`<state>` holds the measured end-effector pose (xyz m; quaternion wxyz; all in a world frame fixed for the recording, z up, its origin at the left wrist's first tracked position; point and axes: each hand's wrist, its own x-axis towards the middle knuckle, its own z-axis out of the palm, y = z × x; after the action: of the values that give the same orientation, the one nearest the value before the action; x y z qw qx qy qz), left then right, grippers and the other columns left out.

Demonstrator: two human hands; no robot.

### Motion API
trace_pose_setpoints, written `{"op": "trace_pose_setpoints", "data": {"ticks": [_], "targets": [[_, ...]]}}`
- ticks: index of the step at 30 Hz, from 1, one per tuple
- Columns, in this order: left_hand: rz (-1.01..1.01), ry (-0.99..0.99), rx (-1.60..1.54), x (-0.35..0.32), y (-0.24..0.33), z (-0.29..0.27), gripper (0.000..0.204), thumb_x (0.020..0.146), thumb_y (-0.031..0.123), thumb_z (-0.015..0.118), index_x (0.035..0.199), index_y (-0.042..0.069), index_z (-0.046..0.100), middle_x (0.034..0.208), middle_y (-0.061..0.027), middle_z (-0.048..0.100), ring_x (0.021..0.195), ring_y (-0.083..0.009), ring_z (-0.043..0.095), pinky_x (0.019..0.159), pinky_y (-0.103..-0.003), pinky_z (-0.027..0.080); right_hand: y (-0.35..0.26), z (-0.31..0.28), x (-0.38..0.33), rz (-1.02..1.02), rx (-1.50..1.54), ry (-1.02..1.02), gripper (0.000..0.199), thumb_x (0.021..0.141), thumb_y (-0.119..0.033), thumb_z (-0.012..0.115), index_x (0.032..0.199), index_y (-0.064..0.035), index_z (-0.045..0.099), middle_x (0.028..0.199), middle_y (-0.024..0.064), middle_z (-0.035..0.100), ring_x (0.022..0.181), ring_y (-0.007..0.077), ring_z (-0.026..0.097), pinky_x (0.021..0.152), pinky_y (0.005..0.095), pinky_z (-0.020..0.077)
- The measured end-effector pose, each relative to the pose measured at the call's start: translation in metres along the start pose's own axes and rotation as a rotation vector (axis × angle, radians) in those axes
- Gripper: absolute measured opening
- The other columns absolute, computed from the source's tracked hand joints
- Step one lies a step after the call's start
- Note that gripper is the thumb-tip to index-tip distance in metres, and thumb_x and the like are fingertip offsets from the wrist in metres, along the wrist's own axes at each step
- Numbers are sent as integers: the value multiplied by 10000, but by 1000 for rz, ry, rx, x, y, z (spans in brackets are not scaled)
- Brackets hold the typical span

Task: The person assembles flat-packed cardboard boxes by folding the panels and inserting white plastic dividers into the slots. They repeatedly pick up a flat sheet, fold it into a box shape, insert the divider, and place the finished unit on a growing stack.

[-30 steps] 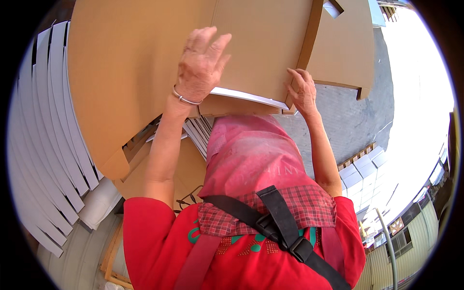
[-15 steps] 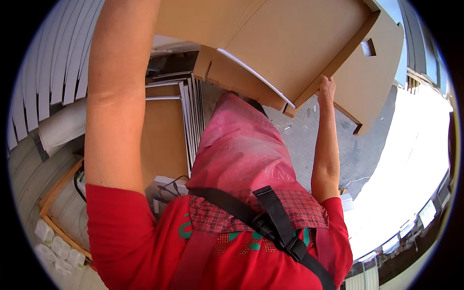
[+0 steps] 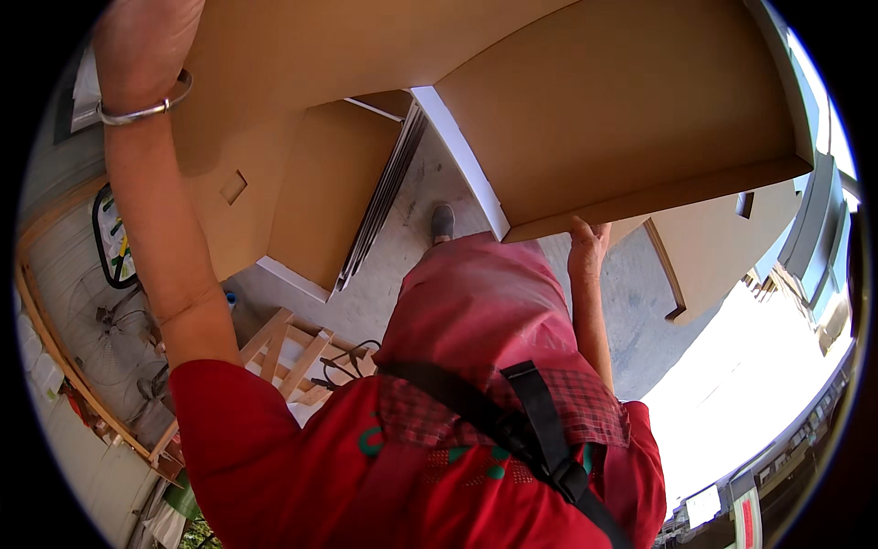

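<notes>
A large brown cardboard box (image 3: pixel 631 101), opened out with folded-up walls and wide flaps, fills the upper part of the head view. My right hand (image 3: pixel 588 245) is closed on its near edge, thumb over the rim. One flap (image 3: pixel 347 46) stretches left, where my left hand (image 3: pixel 151 41) is at the upper edge beside it; its fingers are cut off by the frame, so their grip is hidden. A bracelet circles that wrist. Below the flap stands a stack of cardboard sheets (image 3: pixel 389 192) with pale edges.
A wooden frame (image 3: pixel 288 352) with a black cable stands near my left side. A standing fan (image 3: pixel 119 320) is at the far left. Grey concrete floor (image 3: pixel 402 238) shows around my shoe (image 3: pixel 443 221). Bright light floods the right side.
The box has swung right and nearer, its left flap now spreading over the stack. My left hand has come down into view; my right hand has shifted slightly left and nearer, still gripping.
</notes>
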<state>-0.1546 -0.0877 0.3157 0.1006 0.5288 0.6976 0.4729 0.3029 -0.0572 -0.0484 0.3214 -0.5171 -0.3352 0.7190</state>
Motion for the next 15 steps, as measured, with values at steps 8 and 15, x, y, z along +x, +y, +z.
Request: {"op": "trace_pose_setpoints", "data": {"ticks": [8, 15], "targets": [[-151, 267, 380, -206, -26, -193, 206, 903, 88, 717, 1090, 6, 686, 961, 10, 684, 843, -37, 597, 776, -184, 484, 82, 125, -66, 388, -408, -651, 618, 864, -216, 667, 1403, -16, 442, 1216, 117, 609, 1059, 206, 609, 878, 354, 504], [-253, 203, 713, -340, -92, -285, 205, 866, 101, 733, 1036, 6, 670, 910, -49, 685, 807, -135, 625, 745, -254, 495, 139, 153, -82, -123, -1112, -822, 463, 822, -266, 674, 1247, -86, 634, 1029, 140, 676, 906, 250, 665, 813, 360, 524]]}}
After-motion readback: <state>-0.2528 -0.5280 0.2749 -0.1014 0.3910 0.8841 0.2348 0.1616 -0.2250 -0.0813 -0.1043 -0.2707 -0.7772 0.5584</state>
